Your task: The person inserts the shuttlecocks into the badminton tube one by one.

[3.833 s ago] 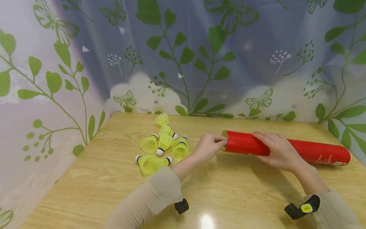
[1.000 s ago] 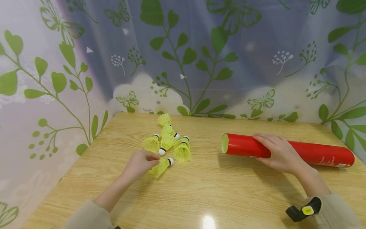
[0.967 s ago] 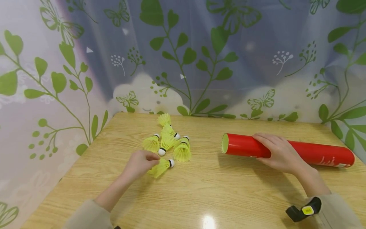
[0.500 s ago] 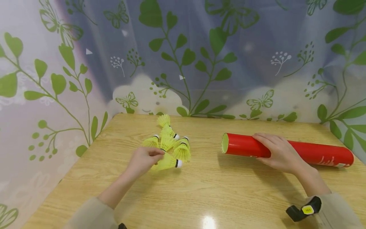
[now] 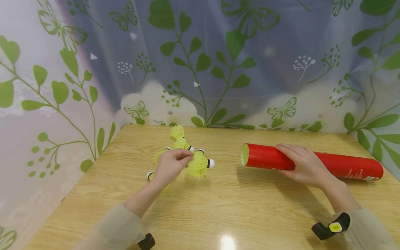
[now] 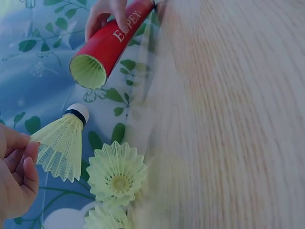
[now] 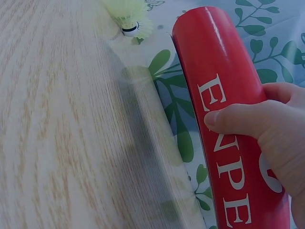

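Observation:
My left hand (image 5: 171,166) pinches the skirt rim of a yellow shuttlecock (image 6: 59,145) between thumb and fingers. Its white cork points right, towards the tube. My right hand (image 5: 303,164) grips a red tube (image 5: 343,165) round its middle, thumb on the near side. The tube lies slanted, and its round mouth (image 5: 245,154) faces left, with only the pale green inner wall visible there. Behind and below my left hand lie several more yellow shuttlecocks (image 5: 177,132), some partly hidden by that hand. One white cork (image 5: 150,175) shows just left of the wrist.
The wooden table (image 5: 237,208) carries everything. A patterned curtain (image 5: 200,69) with leaves and butterflies rises along its back and left side. Black wrist cameras (image 5: 331,226) sit on both sleeves.
My left hand had reached to the front shuttlecocks on the left, took one by its skirt, lifted it and carried it right towards the tube. My right hand and the tube have stayed in place.

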Tool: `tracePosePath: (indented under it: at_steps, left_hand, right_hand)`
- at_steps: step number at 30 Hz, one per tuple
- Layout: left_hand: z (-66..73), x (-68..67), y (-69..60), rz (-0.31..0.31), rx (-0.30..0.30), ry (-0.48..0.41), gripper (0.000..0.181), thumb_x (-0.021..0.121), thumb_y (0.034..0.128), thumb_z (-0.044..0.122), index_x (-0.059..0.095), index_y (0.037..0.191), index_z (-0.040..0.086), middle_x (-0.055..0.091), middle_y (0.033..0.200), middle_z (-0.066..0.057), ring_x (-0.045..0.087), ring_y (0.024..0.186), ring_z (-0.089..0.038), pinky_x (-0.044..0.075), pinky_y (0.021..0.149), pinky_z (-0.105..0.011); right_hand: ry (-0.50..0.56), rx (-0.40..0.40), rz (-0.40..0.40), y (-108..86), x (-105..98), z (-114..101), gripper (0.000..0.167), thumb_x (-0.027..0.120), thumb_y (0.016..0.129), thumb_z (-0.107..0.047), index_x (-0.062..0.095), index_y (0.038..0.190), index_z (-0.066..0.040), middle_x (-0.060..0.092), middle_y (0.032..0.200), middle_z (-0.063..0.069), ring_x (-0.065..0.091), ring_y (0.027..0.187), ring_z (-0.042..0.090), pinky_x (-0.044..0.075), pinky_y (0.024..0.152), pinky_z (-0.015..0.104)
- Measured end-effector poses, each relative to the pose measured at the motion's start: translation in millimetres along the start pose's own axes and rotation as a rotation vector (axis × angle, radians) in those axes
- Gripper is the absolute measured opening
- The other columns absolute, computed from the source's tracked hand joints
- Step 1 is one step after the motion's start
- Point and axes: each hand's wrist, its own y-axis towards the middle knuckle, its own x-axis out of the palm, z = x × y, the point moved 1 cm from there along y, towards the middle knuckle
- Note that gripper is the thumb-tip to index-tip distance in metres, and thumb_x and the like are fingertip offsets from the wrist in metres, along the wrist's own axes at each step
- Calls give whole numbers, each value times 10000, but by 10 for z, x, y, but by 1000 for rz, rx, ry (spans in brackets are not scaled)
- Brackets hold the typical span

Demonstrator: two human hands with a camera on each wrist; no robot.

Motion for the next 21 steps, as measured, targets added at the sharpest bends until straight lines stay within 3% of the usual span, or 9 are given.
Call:
tracePosePath:
  at_steps: [1, 4, 6, 8, 9, 10, 15, 21]
  left_hand:
    - [17, 18, 12, 5, 12, -14, 105, 676, 836, 104, 735, 917, 74, 704, 823, -19, 624, 655, -118, 484, 589, -256]
    - [57, 82, 53, 10, 46, -55, 106, 672, 833, 84, 736, 912, 56, 706, 827, -36, 626, 646, -122, 492, 589, -257]
    - [82, 129, 75, 7, 49, -81, 105, 674, 832, 83, 737, 912, 58, 706, 841, -36, 620, 643, -117, 491, 584, -255]
    - [103, 179, 99, 0, 43, -105, 107, 674, 833, 84, 739, 916, 64, 706, 845, -33, 612, 637, -114, 480, 568, -250]
    - [116, 204, 111, -1, 44, -111, 107, 677, 833, 86, 740, 917, 69, 706, 846, -30, 611, 636, -113, 476, 559, -246]
    - [133, 230, 124, -5, 43, -121, 109, 675, 835, 86, 740, 921, 72, 706, 855, -29, 612, 641, -111, 474, 558, -243]
    - [218, 358, 183, -33, 76, -153, 118, 665, 847, 90, 738, 939, 78, 706, 876, -30, 628, 672, -112, 489, 575, -241]
    - [290, 512, 236, -50, 137, -169, 123, 648, 857, 77, 734, 943, 55, 704, 845, -45, 614, 663, -102, 483, 564, -230]
  right_hand:
    - [3, -2, 3, 0, 2, 4, 664, 740, 757, -395, 521, 1259, -19, 573, 1180, 182, 530, 1033, 343, 396, 833, 537]
    - [4, -1, 2, 0, 9, 7, 662, 662, 805, -483, 521, 1261, -24, 571, 1183, 184, 529, 1036, 345, 397, 831, 541]
    - [-1, 4, 0, 0, 15, 3, 680, 747, 749, -413, 520, 1262, -29, 571, 1182, 183, 526, 1037, 347, 395, 831, 543]
    - [-7, 8, -7, -1, 21, 1, 758, 842, 611, -239, 518, 1264, -31, 570, 1183, 182, 524, 1041, 346, 394, 834, 542]
    - [-7, 6, -8, -2, 23, 4, 758, 844, 614, -242, 518, 1264, -30, 571, 1182, 182, 525, 1042, 346, 395, 834, 541]
    - [-10, 7, -9, -2, 26, 6, 805, 855, 544, -160, 518, 1263, -27, 572, 1181, 182, 525, 1042, 346, 394, 836, 540]
    - [-4, -4, -7, -2, 26, 20, 737, 828, 634, -247, 519, 1264, -24, 573, 1181, 182, 529, 1040, 344, 395, 835, 535]
    - [-15, 5, -9, 10, 23, -6, 816, 854, 529, -146, 518, 1261, -21, 570, 1182, 184, 525, 1043, 343, 391, 838, 537]
